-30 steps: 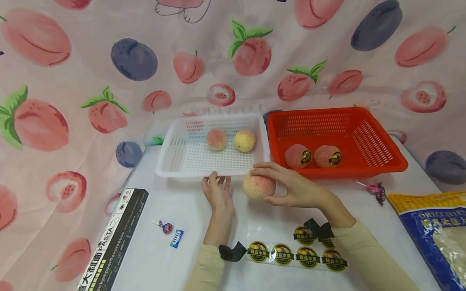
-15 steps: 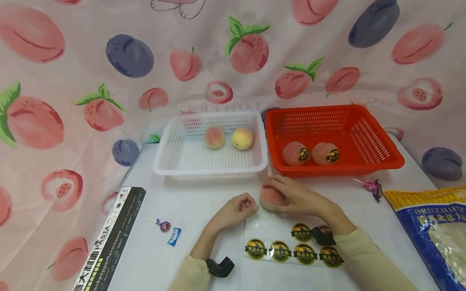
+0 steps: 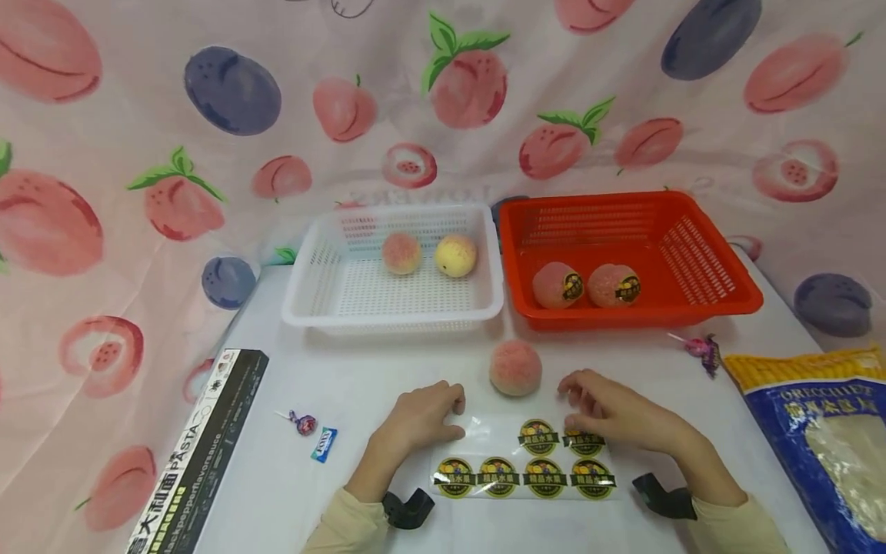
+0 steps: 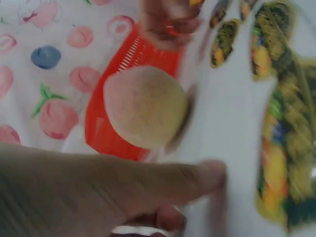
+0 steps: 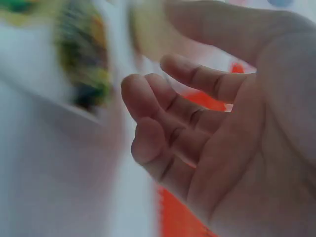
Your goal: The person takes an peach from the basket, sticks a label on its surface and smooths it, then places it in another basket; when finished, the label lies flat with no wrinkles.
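Observation:
A pinkish peach (image 3: 515, 368) sits by itself on the white table, in front of the gap between two baskets. Below it lies a clear sheet of round black-and-gold stickers (image 3: 498, 477). My left hand (image 3: 418, 419) is over the sheet's left edge with loosely bent fingers; whether it touches the sheet I cannot tell. Just right of the peach, my right hand (image 3: 616, 412) hovers by the sheet's right side, and its palm (image 5: 247, 158) holds nothing in the right wrist view. The left wrist view shows the peach (image 4: 143, 106) beyond my left hand.
A white basket (image 3: 394, 317) with two peaches stands at the back left. Beside it, a red basket (image 3: 644, 315) holds two stickered peaches. Lollipops (image 3: 304, 423), a small blue packet (image 3: 324, 445), a pasta box (image 3: 201, 454) and a pasta bag (image 3: 817, 431) lie around the sides.
My right hand has set the peach down, let go and drawn off to the right. The left hand has come from the white basket to the sticker sheet, which has slid left.

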### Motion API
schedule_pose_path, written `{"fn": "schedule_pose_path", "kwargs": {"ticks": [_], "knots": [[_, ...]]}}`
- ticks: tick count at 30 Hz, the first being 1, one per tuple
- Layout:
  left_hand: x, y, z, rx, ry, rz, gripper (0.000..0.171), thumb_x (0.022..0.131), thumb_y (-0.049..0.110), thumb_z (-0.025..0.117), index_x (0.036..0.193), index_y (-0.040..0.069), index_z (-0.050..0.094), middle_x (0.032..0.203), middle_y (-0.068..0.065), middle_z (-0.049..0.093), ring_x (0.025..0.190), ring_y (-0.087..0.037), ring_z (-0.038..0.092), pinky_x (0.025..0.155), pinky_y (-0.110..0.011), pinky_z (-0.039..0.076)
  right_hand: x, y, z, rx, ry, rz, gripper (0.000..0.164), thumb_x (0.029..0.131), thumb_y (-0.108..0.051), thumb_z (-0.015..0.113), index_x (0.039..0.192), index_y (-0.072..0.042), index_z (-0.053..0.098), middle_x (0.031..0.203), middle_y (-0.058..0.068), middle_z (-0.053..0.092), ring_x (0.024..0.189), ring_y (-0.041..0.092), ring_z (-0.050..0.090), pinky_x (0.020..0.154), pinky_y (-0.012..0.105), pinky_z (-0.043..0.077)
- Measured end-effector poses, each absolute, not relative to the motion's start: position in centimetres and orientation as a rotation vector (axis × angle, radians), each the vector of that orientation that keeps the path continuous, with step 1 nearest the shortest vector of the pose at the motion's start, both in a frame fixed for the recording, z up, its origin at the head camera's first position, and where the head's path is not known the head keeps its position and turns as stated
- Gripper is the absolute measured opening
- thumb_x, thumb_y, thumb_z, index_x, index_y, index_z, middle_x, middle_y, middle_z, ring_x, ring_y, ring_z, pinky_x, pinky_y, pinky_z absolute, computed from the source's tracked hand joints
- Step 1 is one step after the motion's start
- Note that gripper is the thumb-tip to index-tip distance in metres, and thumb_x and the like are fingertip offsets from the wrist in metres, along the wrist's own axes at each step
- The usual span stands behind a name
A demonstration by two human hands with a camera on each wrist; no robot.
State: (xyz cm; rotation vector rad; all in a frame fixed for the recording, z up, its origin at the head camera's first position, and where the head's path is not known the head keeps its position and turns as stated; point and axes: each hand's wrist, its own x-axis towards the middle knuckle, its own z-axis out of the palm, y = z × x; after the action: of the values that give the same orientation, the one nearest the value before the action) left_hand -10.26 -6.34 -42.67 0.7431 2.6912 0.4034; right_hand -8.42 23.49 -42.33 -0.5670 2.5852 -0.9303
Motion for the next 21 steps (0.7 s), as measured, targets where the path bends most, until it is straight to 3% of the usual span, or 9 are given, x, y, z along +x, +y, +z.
{"fn": "schedule_pose_path", "kwargs": {"ticks": [6, 10, 21], "knots": [[-9.0, -4.1, -42.7, 0.913, 2.689, 0.350, 0.033, 0.077, 0.041, 0.064, 0.100, 0.023, 0.051, 0.085, 0.008, 0.055, 0.065, -0.008, 0.051, 0.050, -0.026, 0.036, -6.2, 21.6, -43.5, -0.658, 2.570, -0.767, 0.049, 0.077, -0.043, 0.063, 0.121, -0.027, 0.047, 0.096, -0.011, 0.044, 0.075, 0.002, 0.047, 0.064, 0.017, 0.041], [-8.5, -2.5, -43.7, 1.009, 2.707, 0.441, 0.038, 0.078, 0.044, 0.062, 0.108, 0.026, 0.050, 0.090, 0.009, 0.056, 0.069, -0.008, 0.055, 0.051, -0.024, 0.037, -6.3, 20.4, -43.8, -0.702, 2.626, -0.728, 0.048, 0.076, -0.043, 0.064, 0.118, -0.027, 0.049, 0.095, -0.012, 0.042, 0.073, 0.003, 0.046, 0.061, 0.016, 0.039], [-8.1, -1.9, -46.8, 1.205, 2.740, 0.634, 0.040, 0.083, 0.042, 0.056, 0.121, 0.033, 0.050, 0.084, 0.015, 0.050, 0.070, 0.004, 0.045, 0.050, -0.013, 0.033, -6.4, 20.3, -45.1, -0.671, 2.585, -0.812, 0.044, 0.074, -0.042, 0.067, 0.110, -0.028, 0.046, 0.092, -0.012, 0.044, 0.072, 0.003, 0.044, 0.059, 0.018, 0.036]]}}
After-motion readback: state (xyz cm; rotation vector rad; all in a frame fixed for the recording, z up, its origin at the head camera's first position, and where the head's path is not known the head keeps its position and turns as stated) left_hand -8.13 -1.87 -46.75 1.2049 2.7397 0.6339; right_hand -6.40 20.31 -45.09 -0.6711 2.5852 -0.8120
